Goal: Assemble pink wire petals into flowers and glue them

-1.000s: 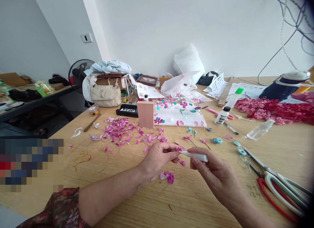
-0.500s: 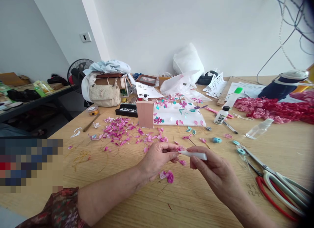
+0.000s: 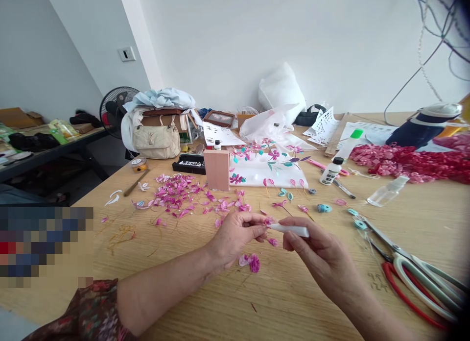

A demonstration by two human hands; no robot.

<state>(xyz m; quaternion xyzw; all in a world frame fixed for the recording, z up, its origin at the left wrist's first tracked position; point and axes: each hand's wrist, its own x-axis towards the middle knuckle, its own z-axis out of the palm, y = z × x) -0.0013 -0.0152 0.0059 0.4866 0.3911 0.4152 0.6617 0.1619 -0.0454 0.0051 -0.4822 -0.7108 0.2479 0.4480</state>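
Left grip (image 3: 234,234): one pink flower (image 3: 270,220) | right grip (image 3: 320,245): one tube (image 3: 293,230) | scissors (image 3: 395,246): two

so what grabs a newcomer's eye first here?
Probably the magenta petal heap, left of centre on the wooden table. Next, the slim white tube in the right hand, tip at the small pink flower in the left hand. Then, lower right, metal scissors with red and white handles.
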